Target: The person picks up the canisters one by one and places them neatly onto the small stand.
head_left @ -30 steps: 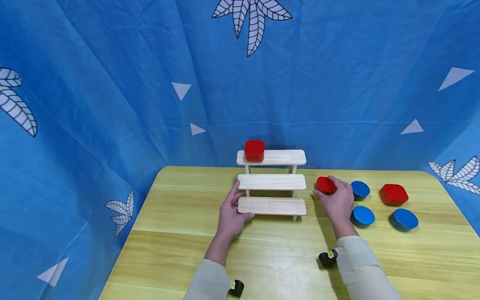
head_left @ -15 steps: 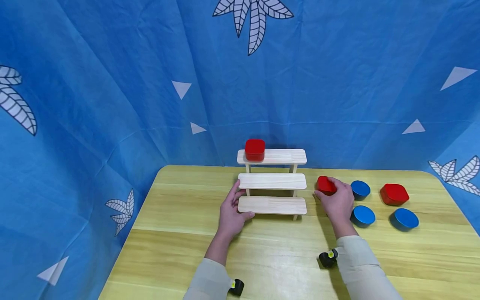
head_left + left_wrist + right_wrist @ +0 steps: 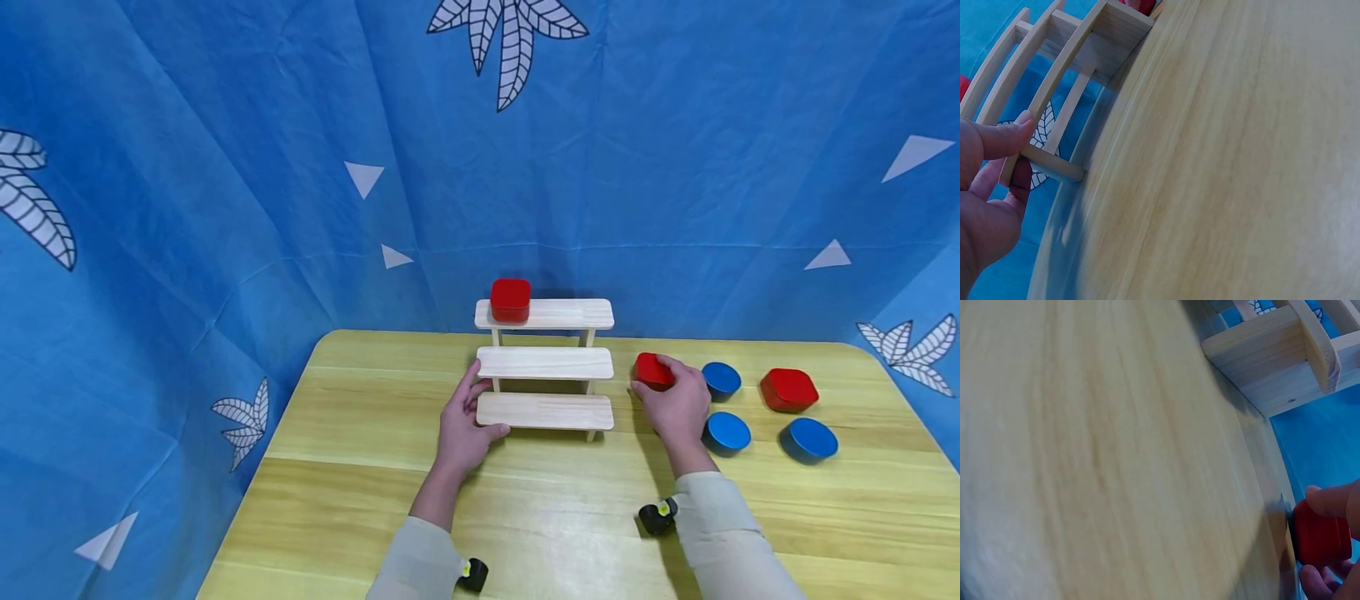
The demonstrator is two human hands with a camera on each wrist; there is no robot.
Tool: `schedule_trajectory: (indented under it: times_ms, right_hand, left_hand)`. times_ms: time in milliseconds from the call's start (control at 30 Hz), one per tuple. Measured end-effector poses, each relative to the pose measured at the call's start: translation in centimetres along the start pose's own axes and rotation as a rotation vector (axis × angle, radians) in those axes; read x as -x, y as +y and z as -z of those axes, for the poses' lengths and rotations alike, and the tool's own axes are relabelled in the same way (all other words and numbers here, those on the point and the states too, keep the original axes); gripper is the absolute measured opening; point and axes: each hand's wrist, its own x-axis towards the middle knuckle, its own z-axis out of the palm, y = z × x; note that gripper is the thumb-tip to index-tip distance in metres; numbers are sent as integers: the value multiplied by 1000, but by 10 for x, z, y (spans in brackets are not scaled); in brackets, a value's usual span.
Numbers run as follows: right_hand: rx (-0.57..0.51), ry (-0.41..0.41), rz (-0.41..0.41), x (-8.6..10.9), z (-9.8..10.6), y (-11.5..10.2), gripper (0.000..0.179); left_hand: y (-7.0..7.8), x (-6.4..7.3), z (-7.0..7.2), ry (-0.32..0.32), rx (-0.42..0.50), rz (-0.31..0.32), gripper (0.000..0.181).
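Observation:
A three-tier wooden shelf point(image 3: 545, 363) stands at the back of the table. My left hand point(image 3: 463, 433) grips the left end of its lowest board, with the thumb over the front edge; the left wrist view shows the thumb and fingers point(image 3: 1007, 140) around that board. One red box point(image 3: 511, 302) sits at the left end of the top board. To the right of the shelf, my right hand point(image 3: 677, 404) holds a second red box point(image 3: 652, 372) between thumb and fingers. In the right wrist view this red box point(image 3: 1319, 534) rests at the table surface.
Beside my right hand are a blue round container point(image 3: 722, 381) and another blue round container point(image 3: 727, 433). Farther right lie a third red box point(image 3: 789, 390) and a third blue round container point(image 3: 808, 440). A blue patterned cloth point(image 3: 480, 167) hangs behind the wooden table point(image 3: 555, 517).

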Motion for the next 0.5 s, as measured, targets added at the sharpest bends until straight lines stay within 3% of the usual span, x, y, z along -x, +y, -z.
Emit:
schedule_trajectory:
  times_ms: [500]
  right_hand:
    - [-40, 12, -12, 3, 4, -2, 66]
  left_hand:
    - [-1, 1, -1, 7, -15, -16, 117]
